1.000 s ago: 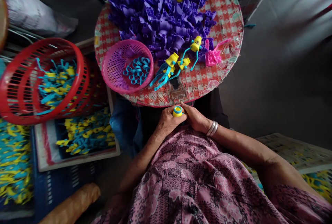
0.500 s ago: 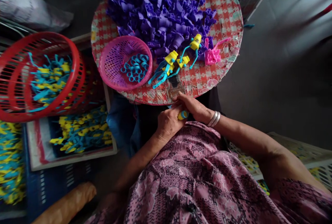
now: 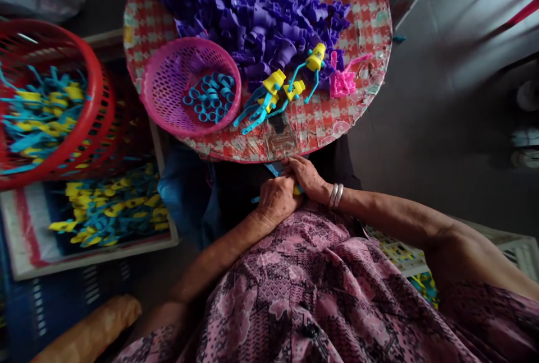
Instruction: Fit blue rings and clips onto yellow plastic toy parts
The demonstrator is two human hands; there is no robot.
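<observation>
My left hand (image 3: 277,197) is closed around a yellow and blue plastic toy piece (image 3: 297,189), at my lap just below the table's near edge. Only a yellow bit and blue limb-like ends show between and beside my hands. Pressed against the left one, my right hand (image 3: 308,177) is closed on the same piece, its fingertips partly hidden. On the table ahead lie several similar yellow and blue toy pieces (image 3: 273,81) with thin blue limbs. A pink plastic part (image 3: 343,83) sits to their right.
The round checked table (image 3: 311,122) bears a heap of purple plastic parts (image 3: 252,21) and a pink basket (image 3: 151,93) with small blue rings. At left stand a red basket (image 3: 95,88) and a white-edged crate (image 3: 126,251), both holding yellow and blue pieces. A pale crate (image 3: 520,245) is at right.
My hands have turned slightly on the toy piece; less of its yellow part shows and blue ends now stick out on the left. The whole view has shifted a little.
</observation>
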